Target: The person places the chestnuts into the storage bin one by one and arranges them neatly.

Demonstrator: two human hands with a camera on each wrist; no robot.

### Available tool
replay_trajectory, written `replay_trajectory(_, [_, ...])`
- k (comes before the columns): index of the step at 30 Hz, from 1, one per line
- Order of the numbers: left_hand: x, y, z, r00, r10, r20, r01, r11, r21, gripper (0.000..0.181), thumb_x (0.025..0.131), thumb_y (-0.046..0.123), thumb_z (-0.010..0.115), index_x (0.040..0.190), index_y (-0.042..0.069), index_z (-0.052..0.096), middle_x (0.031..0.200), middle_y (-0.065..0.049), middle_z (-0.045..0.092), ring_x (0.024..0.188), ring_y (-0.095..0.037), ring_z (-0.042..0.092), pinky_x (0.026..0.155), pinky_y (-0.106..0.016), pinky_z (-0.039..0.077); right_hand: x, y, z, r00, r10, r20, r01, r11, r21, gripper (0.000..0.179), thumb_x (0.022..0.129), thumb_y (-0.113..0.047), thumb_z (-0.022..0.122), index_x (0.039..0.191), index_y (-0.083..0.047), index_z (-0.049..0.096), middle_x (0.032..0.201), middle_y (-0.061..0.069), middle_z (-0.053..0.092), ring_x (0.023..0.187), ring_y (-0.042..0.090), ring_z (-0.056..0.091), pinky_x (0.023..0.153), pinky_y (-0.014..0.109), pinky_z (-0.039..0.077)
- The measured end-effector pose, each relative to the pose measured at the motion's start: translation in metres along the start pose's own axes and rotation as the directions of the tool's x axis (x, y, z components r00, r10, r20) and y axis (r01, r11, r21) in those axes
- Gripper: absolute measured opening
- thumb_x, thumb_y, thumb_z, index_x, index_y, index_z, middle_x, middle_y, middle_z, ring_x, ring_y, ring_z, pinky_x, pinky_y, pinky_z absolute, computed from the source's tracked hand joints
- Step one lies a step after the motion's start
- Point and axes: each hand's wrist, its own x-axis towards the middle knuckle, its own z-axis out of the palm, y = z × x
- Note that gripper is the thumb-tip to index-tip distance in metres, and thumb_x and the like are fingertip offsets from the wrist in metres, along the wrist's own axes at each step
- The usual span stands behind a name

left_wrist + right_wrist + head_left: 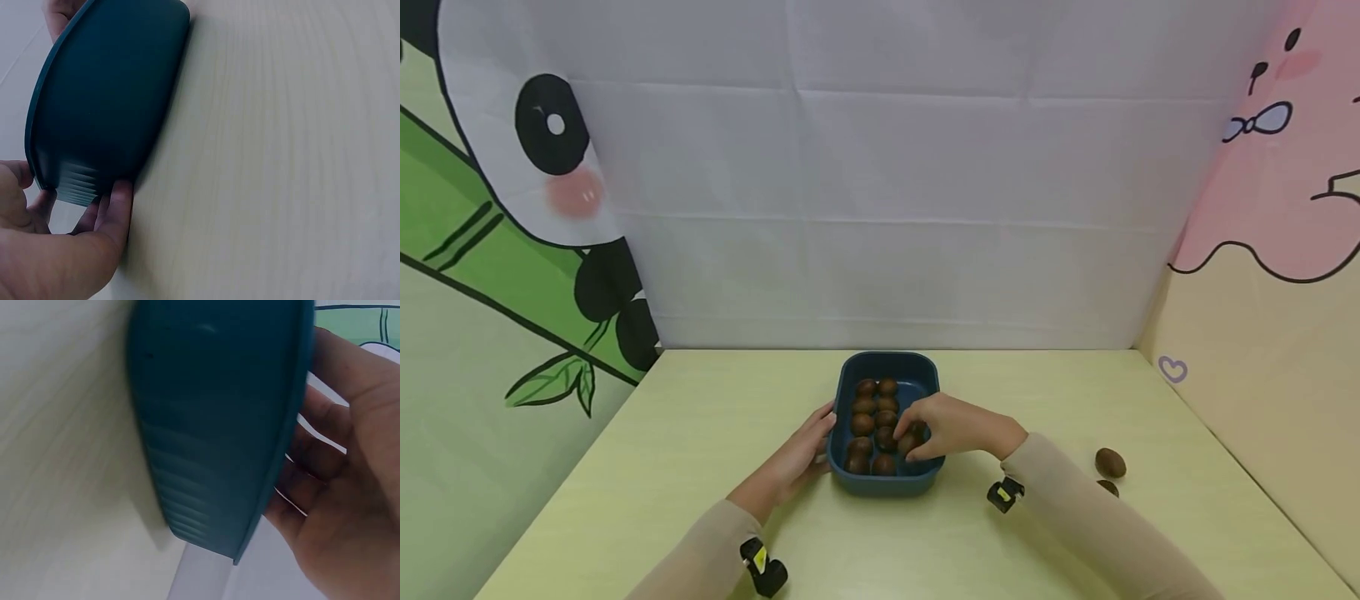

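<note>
A dark blue rectangular box (887, 486) stands on the table with several round, glossy brown nuts (862, 425) inside, much like chestnuts, in rough rows. My left hand (797, 458) rests against the box's left outer wall. In the left wrist view its fingers (115, 212) touch the wall between rim and base. Over the box's right side reaches my right hand (955, 425), its thumb and fingers around one brown nut (909, 442) low among the others. The right wrist view shows the right hand (350, 462) bent over the rim; its fingertips are hidden behind the wall.
Two more brown nuts lie on the table to the right: one in full view (1110, 462), the other (1107, 487) partly hidden by the right sleeve. A white sheet (895, 208) hangs behind the table, and printed panels stand at both sides.
</note>
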Motion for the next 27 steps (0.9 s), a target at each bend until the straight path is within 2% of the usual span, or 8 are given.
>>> replay_trajectory(7, [-0.002,0.002,-0.001,1.0,0.009,0.018,-0.009,1.0,0.015,0.06,0.111,0.04,0.033,0.162,0.017,0.012,0.155,-0.023,0.033,0.14,-0.041,0.037,0.108,-0.054,0.037,0.007,0.001,0.011,0.999,0.014,0.041,-0.012,0.999,-0.038,0.024,0.085,-0.02,0.083,0.107,-0.015,0.075,0.097,-0.011,0.069,0.076,0.001,0.057,0.071,0.021,0.049])
replay_trajectory(22, [-0.002,0.002,-0.003,1.0,0.005,0.017,-0.005,1.0,0.009,0.06,0.11,0.041,0.033,0.162,0.017,0.013,0.155,-0.022,0.035,0.139,-0.04,0.039,0.108,-0.054,0.037,0.012,-0.002,0.014,0.989,0.11,0.101,-0.108,0.994,-0.026,0.015,0.085,-0.019,0.083,0.097,-0.019,0.075,0.092,-0.011,0.069,0.075,-0.002,0.061,0.07,0.022,0.051])
replay_trajectory(27, [-0.003,0.001,-0.003,1.0,0.004,0.016,-0.005,1.0,0.012,0.06,0.111,0.041,0.033,0.162,0.016,0.013,0.155,-0.023,0.034,0.139,-0.041,0.038,0.108,-0.054,0.038,0.012,-0.002,0.015,0.989,0.105,0.106,-0.103,0.994,-0.03,0.016,0.085,-0.019,0.083,0.098,-0.019,0.074,0.094,-0.01,0.069,0.08,0.002,0.062,0.072,0.022,0.051])
